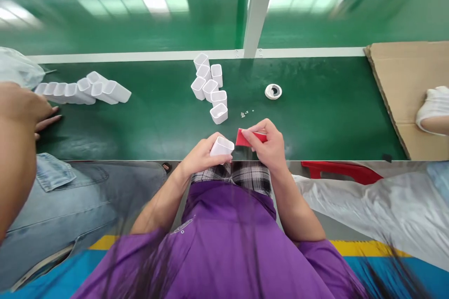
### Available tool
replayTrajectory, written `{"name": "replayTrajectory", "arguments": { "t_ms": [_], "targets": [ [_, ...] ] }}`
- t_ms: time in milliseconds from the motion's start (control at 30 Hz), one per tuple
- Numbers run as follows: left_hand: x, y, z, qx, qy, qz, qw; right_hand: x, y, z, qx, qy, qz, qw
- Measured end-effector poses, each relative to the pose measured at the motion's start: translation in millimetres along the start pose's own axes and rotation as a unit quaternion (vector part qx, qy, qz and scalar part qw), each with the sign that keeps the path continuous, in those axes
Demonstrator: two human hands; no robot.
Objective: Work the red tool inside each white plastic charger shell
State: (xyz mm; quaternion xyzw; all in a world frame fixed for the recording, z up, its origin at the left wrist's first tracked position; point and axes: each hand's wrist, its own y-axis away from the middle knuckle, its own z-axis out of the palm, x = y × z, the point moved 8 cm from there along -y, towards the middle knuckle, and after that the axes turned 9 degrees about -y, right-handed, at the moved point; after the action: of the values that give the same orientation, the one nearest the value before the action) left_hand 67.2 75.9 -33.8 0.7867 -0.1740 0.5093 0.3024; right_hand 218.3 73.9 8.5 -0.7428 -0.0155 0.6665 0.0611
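My left hand (pixel 200 155) is wrapped round a white plastic cup (pixel 221 146) with a rounded-square mouth, held tilted at the table's front edge. Just right of it, my right hand (pixel 268 145) pinches a flat red piece (pixel 242 137); its exact kind I cannot make out. The red piece and the cup are close, with a small gap between them. Beyond my hands stands a cluster of several white cups (pixel 210 88), mouths up. Tiny white bits (pixel 243 114) lie on the green table to the right of these cups.
A round white-and-black roll or lid (pixel 273 91) lies on the green table (pixel 315 117). More white cups (pixel 79 91) lie in a row at left, near another person's hand (pixel 24 105). Cardboard (pixel 414 103) with a gloved hand (pixel 433 110) is at right. A post (pixel 258 14) rises behind.
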Motion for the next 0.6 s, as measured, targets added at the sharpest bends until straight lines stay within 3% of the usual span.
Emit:
{"name": "replayTrajectory", "arguments": {
  "t_ms": [100, 200, 300, 433, 600],
  "targets": [
    [3.0, 0.3, -0.6, -0.005, 0.030, 0.019, 0.999, 0.7, 0.2, 6.3, -0.042, -0.024, -0.005, 0.999],
    [4.4, 0.1, 1.3, -0.022, 0.052, 0.033, 0.998, 7.3, -0.4, 0.2, 0.000, -0.031, 0.015, 0.999],
    [5.7, 0.0, 0.7, -0.021, 0.089, 0.058, 0.994, 11.6, -1.6, 6.4, -0.034, -0.029, 0.026, 0.999],
    [4.3, -1.9, -0.2, -0.023, 0.120, 0.087, 0.989, 8.5, -3.3, -3.1, 0.021, -0.026, 0.017, 0.999],
    [3.3, -6.3, -17.9, 0.079, 0.103, 0.126, 0.983, 5.3, 0.5, 18.4, -0.066, -0.129, 0.031, 0.989]
  ]
}}
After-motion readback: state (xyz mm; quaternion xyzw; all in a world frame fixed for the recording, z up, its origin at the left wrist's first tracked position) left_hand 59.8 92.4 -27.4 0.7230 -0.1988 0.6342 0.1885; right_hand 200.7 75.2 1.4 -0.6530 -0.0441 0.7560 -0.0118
